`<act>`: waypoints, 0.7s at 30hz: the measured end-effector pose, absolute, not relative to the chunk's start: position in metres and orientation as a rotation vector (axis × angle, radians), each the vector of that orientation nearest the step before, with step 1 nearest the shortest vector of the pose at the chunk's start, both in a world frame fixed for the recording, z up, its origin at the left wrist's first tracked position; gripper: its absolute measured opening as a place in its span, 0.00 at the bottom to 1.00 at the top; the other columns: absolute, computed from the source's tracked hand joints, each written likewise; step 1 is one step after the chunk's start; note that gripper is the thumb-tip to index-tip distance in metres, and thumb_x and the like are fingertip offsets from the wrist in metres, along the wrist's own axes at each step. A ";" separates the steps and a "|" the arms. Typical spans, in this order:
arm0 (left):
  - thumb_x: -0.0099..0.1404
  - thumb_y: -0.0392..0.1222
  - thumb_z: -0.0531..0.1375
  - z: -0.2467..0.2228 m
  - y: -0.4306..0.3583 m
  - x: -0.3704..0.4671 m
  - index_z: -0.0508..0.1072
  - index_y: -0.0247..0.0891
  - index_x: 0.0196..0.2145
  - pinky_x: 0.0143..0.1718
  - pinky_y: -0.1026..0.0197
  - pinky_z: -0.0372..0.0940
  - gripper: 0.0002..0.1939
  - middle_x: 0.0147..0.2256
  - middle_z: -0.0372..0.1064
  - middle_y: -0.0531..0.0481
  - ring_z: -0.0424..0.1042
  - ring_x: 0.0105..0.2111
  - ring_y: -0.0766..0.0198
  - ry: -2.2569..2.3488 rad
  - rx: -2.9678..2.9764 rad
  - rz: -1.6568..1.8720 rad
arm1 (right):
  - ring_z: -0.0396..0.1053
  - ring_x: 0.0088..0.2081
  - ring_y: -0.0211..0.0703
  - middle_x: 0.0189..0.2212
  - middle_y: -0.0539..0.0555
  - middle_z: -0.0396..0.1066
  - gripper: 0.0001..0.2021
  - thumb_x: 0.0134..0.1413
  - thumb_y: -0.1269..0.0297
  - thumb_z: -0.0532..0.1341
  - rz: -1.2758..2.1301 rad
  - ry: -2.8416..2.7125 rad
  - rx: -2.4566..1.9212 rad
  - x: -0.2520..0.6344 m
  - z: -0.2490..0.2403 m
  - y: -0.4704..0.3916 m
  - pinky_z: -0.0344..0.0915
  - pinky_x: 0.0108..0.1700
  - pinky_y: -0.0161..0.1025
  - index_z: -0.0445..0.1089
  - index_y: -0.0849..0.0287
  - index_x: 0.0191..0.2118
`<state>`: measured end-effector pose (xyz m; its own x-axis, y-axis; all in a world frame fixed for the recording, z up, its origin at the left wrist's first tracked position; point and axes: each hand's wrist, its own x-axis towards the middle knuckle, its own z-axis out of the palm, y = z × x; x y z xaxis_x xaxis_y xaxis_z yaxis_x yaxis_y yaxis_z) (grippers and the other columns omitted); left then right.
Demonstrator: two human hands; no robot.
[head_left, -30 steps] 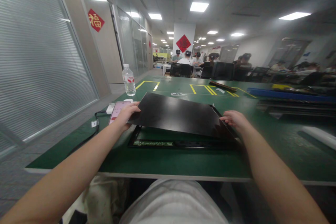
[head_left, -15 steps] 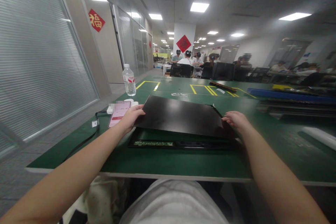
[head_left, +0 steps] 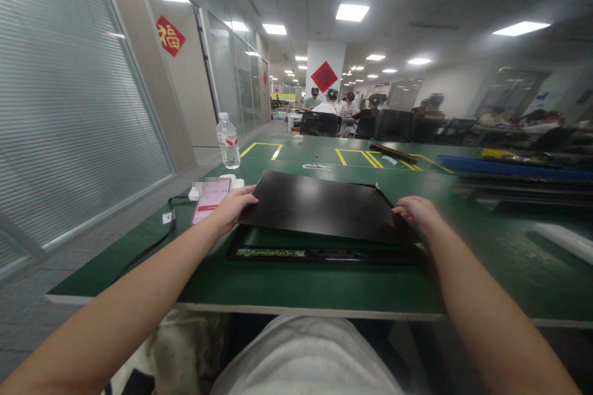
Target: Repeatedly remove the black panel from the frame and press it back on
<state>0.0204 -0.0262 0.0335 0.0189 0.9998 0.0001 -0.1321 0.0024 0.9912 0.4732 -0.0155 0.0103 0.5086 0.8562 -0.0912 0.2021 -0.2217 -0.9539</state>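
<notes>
A glossy black panel (head_left: pixel 319 205) is held over a thin black frame (head_left: pixel 361 255) on the green table (head_left: pixel 296 287). My left hand (head_left: pixel 235 207) is closed on the panel's left edge, thumb on top. At the right edge, my right hand (head_left: pixel 417 212) pinches the panel near its corner. Along the frame's near side lies a green circuit board strip (head_left: pixel 271 253). The panel hides the middle of the frame, and its near edge is raised above the strip.
A water bottle (head_left: pixel 228 142) stands at the back left, near a phone (head_left: pixel 210 200) and a black cable (head_left: pixel 152 247). Blurred long parts and a blue strip (head_left: pixel 491 166) lie at the right. People (head_left: pixel 328 105) sit far behind.
The left side of the panel has shifted very slightly, along with my left hand. My right hand looks almost unmoved.
</notes>
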 end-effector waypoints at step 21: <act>0.44 0.28 0.66 0.025 -0.021 0.017 0.81 0.40 0.33 0.29 0.59 0.73 0.16 0.27 0.79 0.49 0.79 0.29 0.54 1.140 1.133 1.171 | 0.69 0.27 0.42 0.26 0.54 0.76 0.03 0.43 0.67 0.64 0.359 -1.257 -1.975 0.481 -0.006 -0.011 0.62 0.29 0.36 0.73 0.56 0.29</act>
<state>0.0170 -0.0212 0.0253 0.0506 0.9974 -0.0521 -0.0788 0.0560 0.9953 0.4808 -0.0107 -0.0056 0.4773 0.8653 0.1534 0.6535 -0.2328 -0.7203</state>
